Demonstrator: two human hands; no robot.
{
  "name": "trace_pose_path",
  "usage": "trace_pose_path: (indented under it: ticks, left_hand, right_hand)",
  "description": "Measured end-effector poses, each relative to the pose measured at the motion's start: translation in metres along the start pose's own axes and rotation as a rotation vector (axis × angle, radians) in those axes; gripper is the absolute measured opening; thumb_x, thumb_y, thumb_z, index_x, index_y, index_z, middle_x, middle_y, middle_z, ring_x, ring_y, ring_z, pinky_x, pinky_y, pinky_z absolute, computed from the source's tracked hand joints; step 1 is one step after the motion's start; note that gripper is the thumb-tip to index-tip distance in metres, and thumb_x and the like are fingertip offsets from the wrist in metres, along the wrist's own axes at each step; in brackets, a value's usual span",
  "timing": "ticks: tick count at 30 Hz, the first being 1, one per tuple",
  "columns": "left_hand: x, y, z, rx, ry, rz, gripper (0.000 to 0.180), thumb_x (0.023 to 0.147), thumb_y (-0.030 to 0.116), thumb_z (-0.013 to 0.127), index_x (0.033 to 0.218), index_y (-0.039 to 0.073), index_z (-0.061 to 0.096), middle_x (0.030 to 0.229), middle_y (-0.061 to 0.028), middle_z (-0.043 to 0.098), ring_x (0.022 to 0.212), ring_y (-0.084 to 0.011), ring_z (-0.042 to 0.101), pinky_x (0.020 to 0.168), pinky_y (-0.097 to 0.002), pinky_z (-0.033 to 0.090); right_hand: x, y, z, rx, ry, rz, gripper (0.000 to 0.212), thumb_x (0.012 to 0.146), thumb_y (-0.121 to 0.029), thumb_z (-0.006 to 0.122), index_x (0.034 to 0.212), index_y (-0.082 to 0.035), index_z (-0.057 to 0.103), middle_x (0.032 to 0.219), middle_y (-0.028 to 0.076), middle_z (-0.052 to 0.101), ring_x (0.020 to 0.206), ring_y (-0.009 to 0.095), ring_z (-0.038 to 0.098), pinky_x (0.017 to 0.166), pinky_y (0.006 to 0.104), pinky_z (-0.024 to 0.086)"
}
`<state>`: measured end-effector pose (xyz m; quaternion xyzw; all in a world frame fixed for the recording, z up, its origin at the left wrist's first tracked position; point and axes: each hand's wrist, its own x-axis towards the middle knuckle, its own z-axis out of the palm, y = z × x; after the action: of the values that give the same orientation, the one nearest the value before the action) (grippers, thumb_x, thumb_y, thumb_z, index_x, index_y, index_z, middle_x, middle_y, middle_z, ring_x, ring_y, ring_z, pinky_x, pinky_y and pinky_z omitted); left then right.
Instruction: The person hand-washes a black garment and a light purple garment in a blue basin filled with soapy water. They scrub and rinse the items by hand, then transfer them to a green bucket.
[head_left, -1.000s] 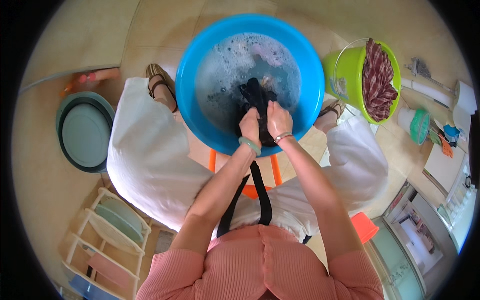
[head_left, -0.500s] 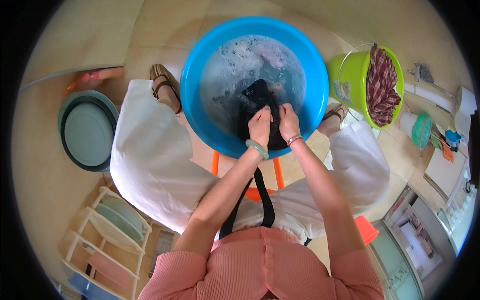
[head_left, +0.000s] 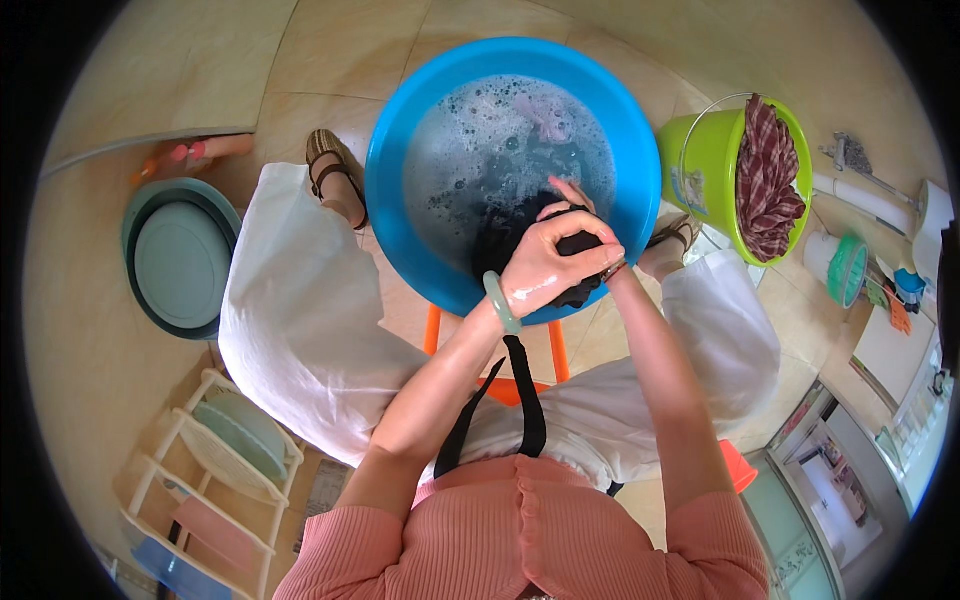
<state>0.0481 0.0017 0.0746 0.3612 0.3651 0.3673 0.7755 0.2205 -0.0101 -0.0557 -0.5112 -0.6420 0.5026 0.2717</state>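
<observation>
A wet black cloth is bunched at the near side of a blue basin of soapy water. My left hand, with a pale green bangle at its wrist, is closed on the cloth, thumb and fingers pinching a fold near my right wrist. My right hand lies mostly under that cloth. Some of its fingertips poke out past the far edge of the fabric, and the rest of its grip is hidden. Farther off in the suds floats a pale pinkish cloth.
An orange stool shows under the basin, between my knees. On the right stands a green bucket with a dark red checked cloth hanging over its rim. Grey-green basins and a white rack are on the left.
My left hand has moved right, across onto the cloth over my right hand. The black cloth has been gathered toward the right and now covers most of my right hand.
</observation>
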Motion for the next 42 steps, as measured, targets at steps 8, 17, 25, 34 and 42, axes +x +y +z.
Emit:
trace_pose_path:
  ticks: [8, 17, 25, 34, 42]
  left_hand:
    - [0.018, -0.009, -0.066, -0.029, 0.231, -0.171, 0.031, 0.081, 0.008, 0.067, 0.112, 0.010, 0.063, 0.114, -0.0018, 0.059, 0.102, -0.0132, 0.057, 0.093, -0.0259, 0.041]
    - [0.033, -0.102, -0.073, -0.116, 0.516, -0.383, 0.053, 0.085, 0.040, 0.065, 0.134, 0.028, 0.050, 0.123, -0.0117, 0.052, 0.103, -0.0222, 0.058, 0.086, -0.0378, 0.049]
    - [0.041, -0.061, -0.063, -0.863, 0.300, -0.407, 0.059, 0.090, 0.027, 0.064, 0.139, 0.028, 0.031, 0.118, -0.0191, 0.051, 0.095, -0.0312, 0.064, 0.074, -0.0382, 0.057]
    - [0.021, -0.135, -0.043, -0.532, 0.576, -0.156, 0.040, 0.091, 0.034, 0.057, 0.119, 0.004, 0.055, 0.088, -0.0052, 0.060, 0.075, -0.0175, 0.059, 0.069, -0.0326, 0.050]
    - [0.026, -0.132, -0.033, -0.440, 0.857, -0.556, 0.029, 0.090, 0.026, 0.053, 0.096, 0.000, 0.064, 0.090, -0.0077, 0.064, 0.082, -0.0185, 0.061, 0.072, -0.0335, 0.050]
  right_hand:
    - [-0.024, 0.010, -0.013, 0.988, 0.401, 0.458, 0.060, 0.070, 0.010, 0.053, 0.127, -0.007, 0.051, 0.112, 0.010, 0.058, 0.108, 0.020, 0.055, 0.093, 0.0297, 0.043]
    - [-0.002, -0.042, -0.022, 1.059, 0.519, 0.411, 0.048, 0.068, -0.001, 0.045, 0.114, 0.004, 0.059, 0.120, 0.010, 0.056, 0.112, 0.021, 0.051, 0.101, 0.0296, 0.037]
    - [-0.013, -0.150, 0.034, 0.138, 0.026, 0.034, 0.030, 0.074, -0.012, 0.075, 0.102, -0.007, 0.065, 0.102, 0.007, 0.049, 0.101, 0.020, 0.053, 0.089, 0.0309, 0.044]
    - [0.012, -0.098, 0.059, -0.468, 0.304, 0.083, 0.020, 0.086, -0.029, 0.061, 0.079, -0.011, 0.065, 0.079, 0.012, 0.059, 0.065, 0.033, 0.062, 0.060, 0.0415, 0.052]
    - [0.007, -0.040, 0.048, -0.743, 0.277, 0.390, 0.030, 0.093, -0.030, 0.050, 0.082, -0.006, 0.064, 0.078, 0.016, 0.060, 0.064, 0.036, 0.062, 0.055, 0.0460, 0.051]
